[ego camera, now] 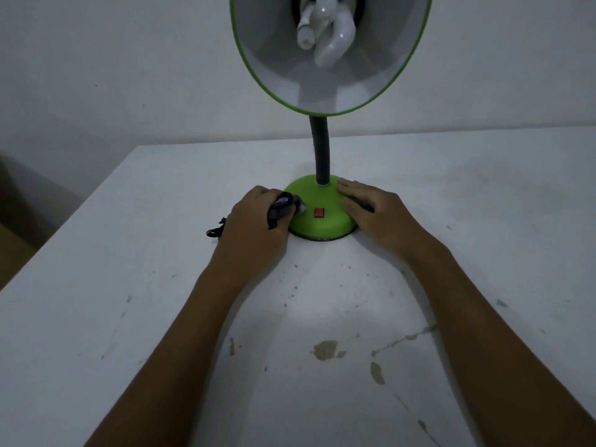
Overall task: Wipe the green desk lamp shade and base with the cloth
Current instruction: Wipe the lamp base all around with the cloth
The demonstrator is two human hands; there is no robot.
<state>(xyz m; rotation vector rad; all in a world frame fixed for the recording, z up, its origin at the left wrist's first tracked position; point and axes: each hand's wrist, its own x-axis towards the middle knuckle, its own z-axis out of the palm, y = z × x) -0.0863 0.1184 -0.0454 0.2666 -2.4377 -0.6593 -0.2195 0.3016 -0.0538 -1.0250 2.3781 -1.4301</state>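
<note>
The green desk lamp stands at the middle of the white table. Its round green base (pixel 325 225) carries a red switch (pixel 319 213). A black flexible neck (pixel 321 150) rises to the green-rimmed shade (pixel 245 64), which faces me with a white bulb (pixel 329 30) inside. My left hand (pixel 254 221) is shut on a dark, purplish cloth (pixel 280 209) and presses it against the left side of the base. A tail of the cloth (pixel 215 231) trails out to the left. My right hand (pixel 374 209) lies flat on the right side of the base, fingers spread.
The white table (pixel 129 285) is stained and chipped, with a brown spot (pixel 325 349) near me. Its left edge drops to a dark floor area (pixel 19 221). A plain wall (pixel 129 75) stands right behind the lamp.
</note>
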